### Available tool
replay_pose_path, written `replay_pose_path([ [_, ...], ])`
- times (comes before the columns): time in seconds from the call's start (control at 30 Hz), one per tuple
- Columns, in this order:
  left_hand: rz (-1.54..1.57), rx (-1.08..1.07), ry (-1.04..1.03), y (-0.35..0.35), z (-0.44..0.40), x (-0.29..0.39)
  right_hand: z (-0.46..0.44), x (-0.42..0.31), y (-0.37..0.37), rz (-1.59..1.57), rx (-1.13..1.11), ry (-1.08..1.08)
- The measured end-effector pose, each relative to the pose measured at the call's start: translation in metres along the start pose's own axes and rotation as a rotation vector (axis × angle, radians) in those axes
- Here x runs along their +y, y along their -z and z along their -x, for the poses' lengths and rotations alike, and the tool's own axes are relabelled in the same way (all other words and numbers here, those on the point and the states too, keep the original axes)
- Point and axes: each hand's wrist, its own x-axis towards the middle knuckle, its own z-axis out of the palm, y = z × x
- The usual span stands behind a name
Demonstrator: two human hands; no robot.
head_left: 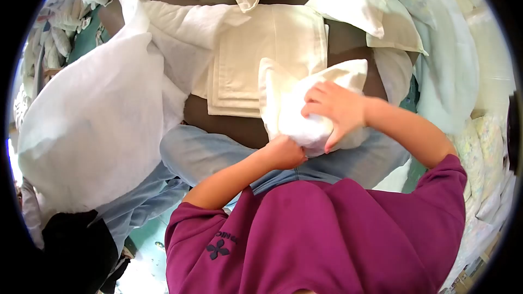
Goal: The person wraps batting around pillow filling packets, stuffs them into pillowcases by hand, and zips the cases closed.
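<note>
On my lap, at the edge of the brown work surface, sits a cream cushion (pixel 280 95), puffed up with two corners pointing away from me. A bright white patch at its near end may be filling, though glare blurs it. My left hand (pixel 287 152) is closed on the near edge of the cushion. Across its top lies my right hand (pixel 338 110), fingers spread and thumb apart, pressing on the cloth. Just beyond the cushion is a neat stack of flat cream cushion covers (pixel 267 60).
Several plump cream cushions (pixel 351 2) lie along the far side of the brown surface (pixel 348 41). A large sheet of white wadding (pixel 98 125) spreads over the left side. Beside me at left, a person's jeans (pixel 141 196) show. White material (pixel 447 65) is heaped at right.
</note>
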Motion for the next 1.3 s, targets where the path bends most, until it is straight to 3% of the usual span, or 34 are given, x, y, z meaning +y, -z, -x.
replay_pose_path([
  [0.13, -0.029, -0.07, -0.058, -0.021, 0.004, -0.02, 0.011, -0.02, -0.049, 0.043, -0.026, -0.199],
  [0.23, -0.465, -0.454, -0.242, 0.015, -0.011, -0.017, 0.016, -0.026, -0.087, 0.19, 0.081, -0.334],
  [0.33, -0.482, -0.369, -0.341, 0.028, -0.022, -0.023, 0.006, -0.013, -0.134, 0.324, 0.183, -0.445],
  [0.43, -0.476, -0.311, -0.415, 0.035, -0.032, -0.03, -0.022, 0.007, -0.151, 0.431, 0.071, -0.617],
  [0.53, -0.387, -0.079, -0.338, 0.044, -0.043, -0.036, -0.053, 0.025, -0.124, 0.054, 0.381, -0.937],
  [0.67, -0.352, 0.248, -0.235, 0.039, -0.052, -0.062, -0.078, 0.074, -0.135, 0.163, 0.205, -0.915],
  [0.73, -0.314, 0.305, -0.193, 0.043, -0.05, -0.069, -0.08, 0.066, -0.103, 0.078, 0.041, -0.918],
  [0.83, -0.276, 0.341, -0.247, 0.038, -0.048, -0.07, -0.057, 0.047, -0.101, 0.1, 0.19, -0.782],
  [0.9, -0.283, 0.317, -0.263, 0.027, -0.039, -0.057, -0.037, 0.025, -0.09, -0.025, 0.063, -0.778],
  [0.97, -0.337, 0.265, -0.252, 0.024, -0.034, -0.045, -0.007, -0.016, -0.08, 0.165, 0.129, -0.638],
  [1.03, -0.303, 0.427, -0.131, 0.01, -0.024, -0.063, 0.01, -0.063, -0.04, 0.111, 0.298, -0.501],
  [1.13, -0.323, 0.614, -0.102, 0.033, -0.026, -0.055, 0.043, -0.087, -0.007, -0.261, 0.398, -0.555],
  [1.23, -0.361, 0.818, 0.134, 0.045, -0.032, -0.015, 0.08, -0.067, -0.018, -0.105, 0.852, -0.886],
  [1.3, -0.162, 0.763, 0.32, 0.035, -0.032, 0.01, 0.09, -0.046, -0.024, -0.306, 1.049, -1.024],
])
